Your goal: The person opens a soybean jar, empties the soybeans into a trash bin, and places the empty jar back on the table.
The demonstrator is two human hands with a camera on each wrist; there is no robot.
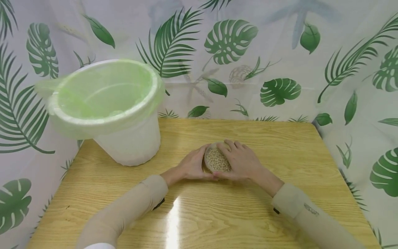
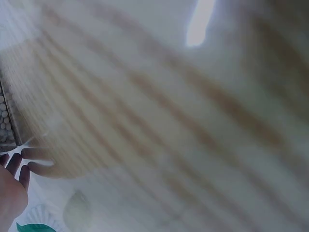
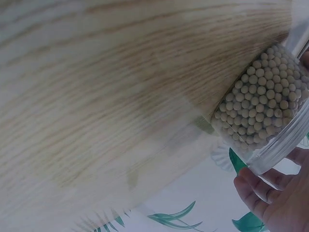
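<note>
A clear round jar (image 1: 218, 159) full of small beige balls stands on the wooden table between both hands. My left hand (image 1: 193, 166) curves round its left side, the thumb towards the front. Over the top and right side of the jar, my right hand (image 1: 244, 160) spreads its fingers and grips the rim. The right wrist view shows the beige balls (image 3: 260, 96) through the clear wall, with right-hand fingers (image 3: 258, 186) at the clear rim. Only a corner of the jar (image 2: 6, 121) and the left fingers (image 2: 14, 164) appear in the left wrist view.
A white bin (image 1: 133, 145) lined with a thin green bag (image 1: 124, 76) stands at the table's back left. Wood-grain table (image 1: 248, 214) surrounds the hands. A white leaf-patterned sheet (image 1: 280, 62) hangs behind and at both sides.
</note>
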